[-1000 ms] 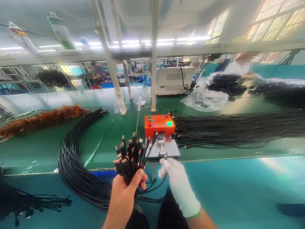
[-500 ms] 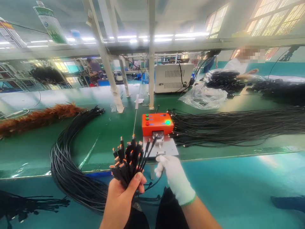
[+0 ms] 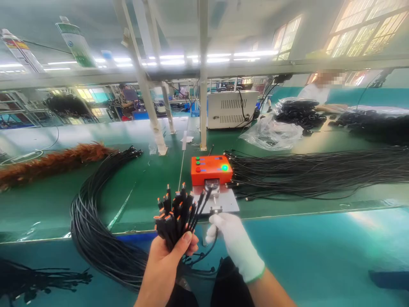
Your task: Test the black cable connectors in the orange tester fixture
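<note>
Green table (image 3: 150, 177), head view: it runs across beyond both hands, under a metal shelf (image 3: 255, 67). Left hand (image 3: 174, 256): bare, curled firmly round a bundle of black cables (image 3: 179, 217), thumb across the front; orange-tipped plugs fan upward above the thumb. Right hand (image 3: 231, 238): white glove, thumb and forefinger pinched on a single cable (image 3: 211, 247), which drops below them and curves toward the left hand; plug end unclear at the fingertips. Just ahead of the glove: metal plate (image 3: 230, 206), then an orange box (image 3: 211, 175), green lamp (image 3: 225, 168) lit. Left of the bare hand, a thick cable loop (image 3: 87, 209) arcs from the table down behind the wrist. Ahead and right of the glove, loose cables (image 3: 319, 175) lie lengthwise. Farther ahead: pale metal cabinet (image 3: 231, 108), clear plastic bag (image 3: 277, 135).
</note>
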The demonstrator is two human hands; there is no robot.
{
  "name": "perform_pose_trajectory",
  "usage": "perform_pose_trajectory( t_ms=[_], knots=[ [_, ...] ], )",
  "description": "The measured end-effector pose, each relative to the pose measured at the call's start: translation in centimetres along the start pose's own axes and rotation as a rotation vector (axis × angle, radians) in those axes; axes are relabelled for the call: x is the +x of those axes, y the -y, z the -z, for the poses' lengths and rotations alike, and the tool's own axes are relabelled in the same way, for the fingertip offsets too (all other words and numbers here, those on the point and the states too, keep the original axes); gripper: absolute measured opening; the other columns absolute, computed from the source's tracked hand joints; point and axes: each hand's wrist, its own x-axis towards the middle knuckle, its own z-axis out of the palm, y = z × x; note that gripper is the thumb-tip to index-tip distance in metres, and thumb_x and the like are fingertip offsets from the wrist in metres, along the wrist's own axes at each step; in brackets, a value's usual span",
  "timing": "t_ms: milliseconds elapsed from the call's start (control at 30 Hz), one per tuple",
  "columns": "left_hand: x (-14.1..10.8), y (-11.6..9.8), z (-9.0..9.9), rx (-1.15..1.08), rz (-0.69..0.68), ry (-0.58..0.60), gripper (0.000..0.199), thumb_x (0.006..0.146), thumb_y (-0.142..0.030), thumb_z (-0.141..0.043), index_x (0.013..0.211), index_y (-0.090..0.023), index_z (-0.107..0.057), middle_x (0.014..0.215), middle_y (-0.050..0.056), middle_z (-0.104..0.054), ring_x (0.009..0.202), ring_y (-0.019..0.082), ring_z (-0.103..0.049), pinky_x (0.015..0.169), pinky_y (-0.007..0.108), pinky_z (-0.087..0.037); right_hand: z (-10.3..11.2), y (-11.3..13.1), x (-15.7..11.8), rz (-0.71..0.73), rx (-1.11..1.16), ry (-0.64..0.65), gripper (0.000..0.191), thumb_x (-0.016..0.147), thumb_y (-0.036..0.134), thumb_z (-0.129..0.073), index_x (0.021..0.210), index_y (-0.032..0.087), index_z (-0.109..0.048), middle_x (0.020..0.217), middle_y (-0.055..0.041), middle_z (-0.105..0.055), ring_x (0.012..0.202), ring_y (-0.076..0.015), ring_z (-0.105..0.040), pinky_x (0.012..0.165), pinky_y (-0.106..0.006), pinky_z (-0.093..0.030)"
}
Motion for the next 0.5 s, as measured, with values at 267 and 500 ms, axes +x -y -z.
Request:
perform_pose_trajectory(
  t_ms=[267,500],
  knots=[
    [-0.1,1.4,0.4,-0.032,0.033,0.144,0.018,0.071,-0.031,-0.072,0.070,-0.014,-0.068,0.060,0.003,-0.069,0.053,0.016,-0.062,0.056,0.028,-0.048,1.1,3.2,-4.5,0.421,-0.620,-0.461,0.037,0.073,0.040,-0.061,0.107,0.025,-0.066,0.117,-0.0095,-0.062,0.106,-0.0320,-0.055,0.089,-0.043,-0.039],
    [-0.2,2.4,0.0,-0.030,0.014,0.060,0.023,0.065,-0.034,-0.075,0.075,-0.013,-0.072,0.063,0.003,-0.069,0.066,0.022,-0.065,0.068,0.034,-0.051,-1.8,4.5,-5.1,0.311,0.174,-0.187,0.025,0.081,0.042,-0.057,0.088,0.019,-0.065,0.076,-0.0049,-0.069,0.071,-0.0212,-0.063,0.066,-0.032,-0.049]
  ],
)
